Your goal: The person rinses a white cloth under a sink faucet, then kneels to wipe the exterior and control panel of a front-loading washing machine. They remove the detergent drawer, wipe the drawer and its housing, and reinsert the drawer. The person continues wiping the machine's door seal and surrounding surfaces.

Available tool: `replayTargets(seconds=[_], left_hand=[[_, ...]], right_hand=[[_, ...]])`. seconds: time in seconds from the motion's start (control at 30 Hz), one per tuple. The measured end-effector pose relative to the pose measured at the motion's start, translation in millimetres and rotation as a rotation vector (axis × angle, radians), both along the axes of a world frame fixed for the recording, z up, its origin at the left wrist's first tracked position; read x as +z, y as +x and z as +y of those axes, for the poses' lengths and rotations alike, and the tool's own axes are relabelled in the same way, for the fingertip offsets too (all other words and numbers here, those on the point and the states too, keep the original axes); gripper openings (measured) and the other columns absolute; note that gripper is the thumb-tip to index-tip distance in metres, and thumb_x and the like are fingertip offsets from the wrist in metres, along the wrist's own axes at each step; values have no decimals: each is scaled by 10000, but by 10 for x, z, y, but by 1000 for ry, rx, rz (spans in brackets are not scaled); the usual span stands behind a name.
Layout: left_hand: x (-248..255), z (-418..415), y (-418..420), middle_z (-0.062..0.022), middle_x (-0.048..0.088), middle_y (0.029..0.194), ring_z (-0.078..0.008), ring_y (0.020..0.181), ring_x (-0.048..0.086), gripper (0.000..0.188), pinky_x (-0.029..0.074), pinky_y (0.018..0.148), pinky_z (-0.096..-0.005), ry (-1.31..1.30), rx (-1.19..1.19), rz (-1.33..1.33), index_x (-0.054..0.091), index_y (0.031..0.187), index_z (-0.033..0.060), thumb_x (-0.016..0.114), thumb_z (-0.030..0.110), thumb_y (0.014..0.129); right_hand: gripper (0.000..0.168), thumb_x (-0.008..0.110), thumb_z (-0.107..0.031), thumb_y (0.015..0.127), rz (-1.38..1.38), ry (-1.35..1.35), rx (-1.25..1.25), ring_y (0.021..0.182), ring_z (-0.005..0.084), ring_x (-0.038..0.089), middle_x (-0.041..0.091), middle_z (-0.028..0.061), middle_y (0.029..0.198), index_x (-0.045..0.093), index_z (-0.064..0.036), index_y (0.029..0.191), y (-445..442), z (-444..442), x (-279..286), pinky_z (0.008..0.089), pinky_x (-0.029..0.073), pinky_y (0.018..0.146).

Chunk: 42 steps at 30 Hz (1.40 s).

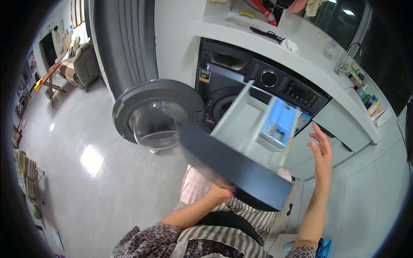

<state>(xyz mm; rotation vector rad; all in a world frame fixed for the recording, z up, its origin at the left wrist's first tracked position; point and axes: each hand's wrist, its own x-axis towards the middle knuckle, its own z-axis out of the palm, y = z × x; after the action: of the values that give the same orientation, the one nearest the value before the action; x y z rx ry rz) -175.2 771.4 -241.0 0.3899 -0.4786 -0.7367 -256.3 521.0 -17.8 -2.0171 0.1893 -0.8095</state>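
Note:
My left hand (221, 193) grips the dark front panel of a washing machine's detergent drawer (238, 167), which is out of the machine and held up before me. The drawer's grey plastic tray has a blue insert (280, 117) on its right side, with some brownish residue on it. My right hand (321, 146) is raised just right of the drawer, fingers apart, touching nothing. Behind the drawer stands the dark front-loading washing machine (222, 77), with its drawer slot (227, 60) showing at upper left. Its round door (158, 113) is swung wide to the left.
A white countertop (309, 69) runs above the machine, with a white cloth (291, 46) and a dark item on it. A faucet (350, 58) and bottles are at the right. Pale cabinets (348, 132) adjoin the machine. A grey curtain (129, 42) hangs at left.

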Motion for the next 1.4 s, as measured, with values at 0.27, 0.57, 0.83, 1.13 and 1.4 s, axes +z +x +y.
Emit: replayTargets(seconds=[0.27,0.57,0.83,1.13,1.4], left_hand=[[317,-399,-273,-80,518,1157,-183,1077,480,897,389,917,-341,133,-69,-254,409,1251,-10,858,398,590],[336,-482,-243,-147,461,1252,-243,1152,440,970,352,978,-374,114,-47,-273,381,1266,-35,879,385,548],[222,-442,-91,-111,627,1018,-194,1042,542,763,396,938,-343,170,-232,-272,477,1201,-35,858,286,623],[347,-627,-86,-119,474,1227,-217,1142,449,891,366,980,-350,61,26,-298,371,1287,-27,864,269,606],[998,-906,-48,-114,475,1218,-210,1140,438,844,366,973,-348,10,-96,-423,383,1281,-24,852,221,624]], right_hand=[[421,551,-134,880,108,-9,-133,1096,173,496,503,81,1315,493,-32,1285,-332,-13,-42,318,428,903],[444,551,-144,895,296,3,-218,1238,239,436,488,139,1315,454,-12,1308,-305,-244,-181,363,339,1022],[455,563,-147,886,380,-3,-289,1176,204,464,498,114,1291,455,-20,1310,-210,-253,-268,356,356,1003],[426,569,-177,879,334,-59,-293,1043,146,493,501,71,1309,500,-47,1279,-207,-389,-28,301,443,847],[468,496,-321,928,74,112,-411,1075,180,498,484,101,1324,476,-31,1295,-564,-671,427,324,422,882]])
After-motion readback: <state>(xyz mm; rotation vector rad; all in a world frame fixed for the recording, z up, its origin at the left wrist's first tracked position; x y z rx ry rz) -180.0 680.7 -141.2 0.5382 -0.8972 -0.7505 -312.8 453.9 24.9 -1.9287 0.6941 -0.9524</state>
